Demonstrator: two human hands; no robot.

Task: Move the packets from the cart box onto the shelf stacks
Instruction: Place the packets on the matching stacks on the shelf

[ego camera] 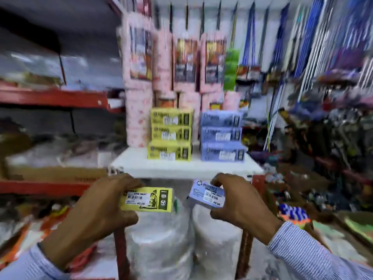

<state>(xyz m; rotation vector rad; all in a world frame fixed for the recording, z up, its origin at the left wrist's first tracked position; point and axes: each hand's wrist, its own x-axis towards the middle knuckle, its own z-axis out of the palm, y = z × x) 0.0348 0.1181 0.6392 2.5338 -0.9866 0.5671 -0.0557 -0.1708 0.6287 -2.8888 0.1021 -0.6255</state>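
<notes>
My left hand [96, 207] grips a yellow packet [153, 200] by its left end, held flat below the front edge of the white shelf [181, 168]. My right hand [242, 203] grips a blue packet [205, 196] by its right end, at the same height. On the shelf stands a stack of three yellow packets [170, 134] on the left and a stack of three blue packets [222, 136] on the right. Each held packet sits below and in front of the stack of its own colour. The cart box is not in view.
Tall pink wrapped packs [139, 87] stand behind the stacks. Clear-wrapped stacks of white plates [161, 243] fill the space under the shelf. Red shelf rails [52, 96] with a cardboard box [56, 172] run at left. Cluttered goods and hanging poles [302, 47] crowd the right.
</notes>
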